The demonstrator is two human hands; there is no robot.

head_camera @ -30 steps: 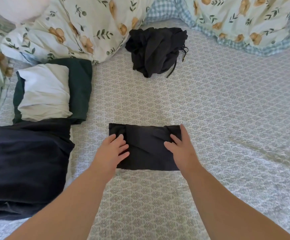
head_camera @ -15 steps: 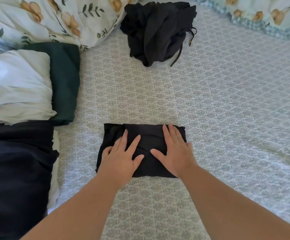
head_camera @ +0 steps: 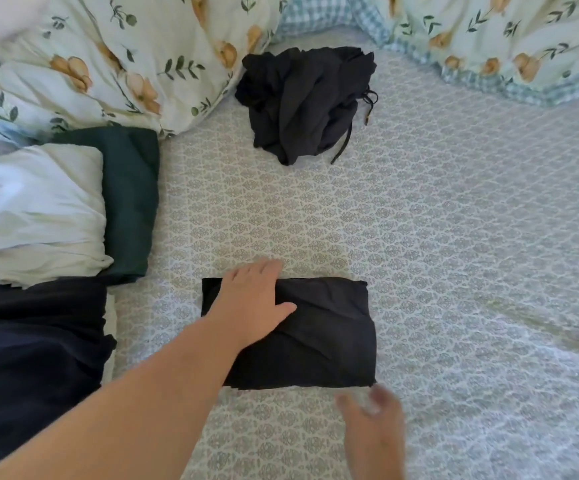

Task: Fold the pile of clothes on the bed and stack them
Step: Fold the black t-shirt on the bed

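We see the left hand point(head_camera: 253, 299) pressing flat, fingers straight, on a folded black garment point(head_camera: 319, 334) lying mid-bed point(head_camera: 454, 237), while the blurred right hand point(head_camera: 373, 415) hovers just off its near corner, grip unreadable, and a crumpled black pile point(head_camera: 302, 98) waits near the floral duvet point(head_camera: 115, 57).

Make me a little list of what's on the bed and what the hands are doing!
folded black garment: lies flat on the bed sheet
left hand: rests flat on the garment's left part
right hand: blurred, off the garment, near its front right corner
unfolded black clothes: crumpled heap further up the bed
white folded piece: on top of a dark green piece, at left
dark navy clothes: at near left
floral duvet: bunched along the top
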